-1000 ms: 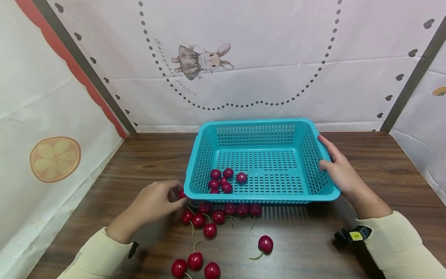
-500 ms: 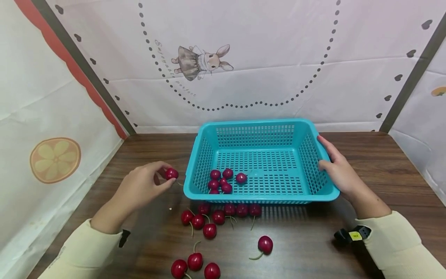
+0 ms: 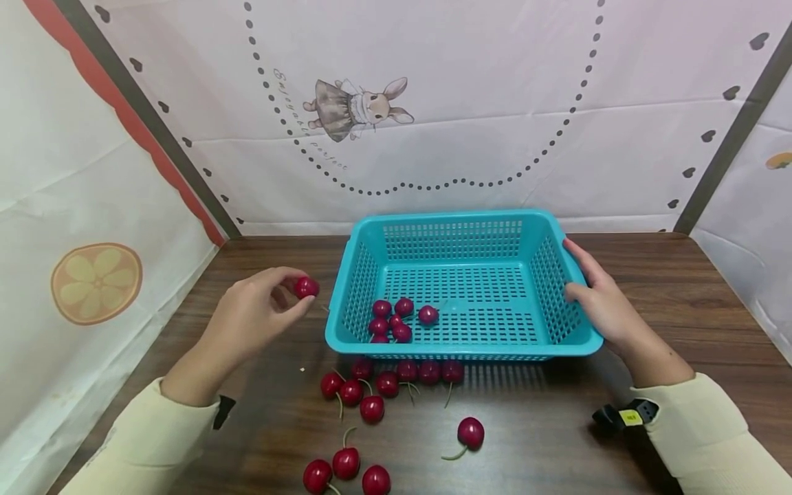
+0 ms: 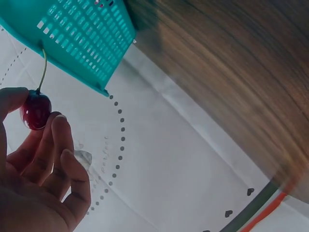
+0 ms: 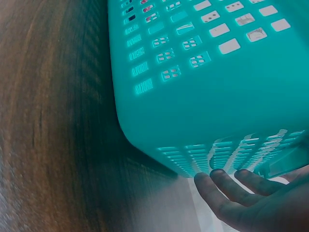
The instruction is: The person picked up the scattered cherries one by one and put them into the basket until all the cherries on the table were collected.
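Currently, a stemmed dark-red cherry [image 3: 306, 287] is pinched between thumb and fingertips of the left hand [image 3: 250, 311], just beside a turquoise slotted basket [image 3: 458, 349] whose right rim the right hand [image 3: 603, 300] grips, other cherries [image 3: 402, 333] lying inside it and on the wood-grain tabletop [image 3: 532, 426].

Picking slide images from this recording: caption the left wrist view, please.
Left hand pinching a stemmed red cherry near the turquoise basket, wood-grain tabletop at upper right.
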### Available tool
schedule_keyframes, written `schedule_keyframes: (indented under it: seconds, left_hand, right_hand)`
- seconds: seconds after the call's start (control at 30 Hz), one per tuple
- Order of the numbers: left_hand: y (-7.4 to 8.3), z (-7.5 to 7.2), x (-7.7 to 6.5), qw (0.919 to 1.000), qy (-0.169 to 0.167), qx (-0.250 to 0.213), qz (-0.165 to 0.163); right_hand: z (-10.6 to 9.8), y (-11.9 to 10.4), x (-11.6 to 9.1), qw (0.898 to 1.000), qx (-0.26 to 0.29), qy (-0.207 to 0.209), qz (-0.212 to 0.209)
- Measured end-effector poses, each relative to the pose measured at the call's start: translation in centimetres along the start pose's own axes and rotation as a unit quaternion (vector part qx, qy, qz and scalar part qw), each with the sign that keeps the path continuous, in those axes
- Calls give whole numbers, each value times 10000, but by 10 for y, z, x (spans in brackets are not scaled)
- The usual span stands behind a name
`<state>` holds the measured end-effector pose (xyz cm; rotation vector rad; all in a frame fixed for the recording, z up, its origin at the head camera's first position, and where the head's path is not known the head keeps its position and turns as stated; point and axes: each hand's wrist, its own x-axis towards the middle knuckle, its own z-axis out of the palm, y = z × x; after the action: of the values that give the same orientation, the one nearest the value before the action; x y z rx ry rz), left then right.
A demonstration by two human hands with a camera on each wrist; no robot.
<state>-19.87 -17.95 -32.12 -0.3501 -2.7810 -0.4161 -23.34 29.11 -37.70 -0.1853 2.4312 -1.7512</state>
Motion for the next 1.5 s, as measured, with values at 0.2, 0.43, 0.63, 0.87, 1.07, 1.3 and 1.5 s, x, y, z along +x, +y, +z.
schedule_keyframes:
  seconds: [0.2, 0.43, 0.63, 0.87, 1.07, 1.3, 1.5]
  left_hand:
    - [6, -4, 5, 9993, 292, 109, 191]
    - [15, -2, 11, 9990, 253, 6, 357]
    - [30, 8, 16, 9993, -5, -110, 362]
    - [46, 24, 23, 9955, -74, 192, 922]
    - [56, 39, 28, 9939, -327, 47, 1053]
    - [63, 53, 33, 9914, -569, 16, 1177]
    - [70, 63, 40, 9901, -783, -22, 1165]
  right_hand:
    - [0, 0, -1, 10000, -37, 30, -15]
    - [0, -1, -1, 10000, -60, 50, -31]
    - [0, -1, -2, 10000, -23, 29, -50]
    - [1, 0, -1, 10000, -60, 39, -37]
    - [1, 0, 0, 10000, -79, 30, -7]
    - [1, 1, 1, 10000, -55, 34, -34]
    - [1, 1, 0, 10000, -62, 39, -56]
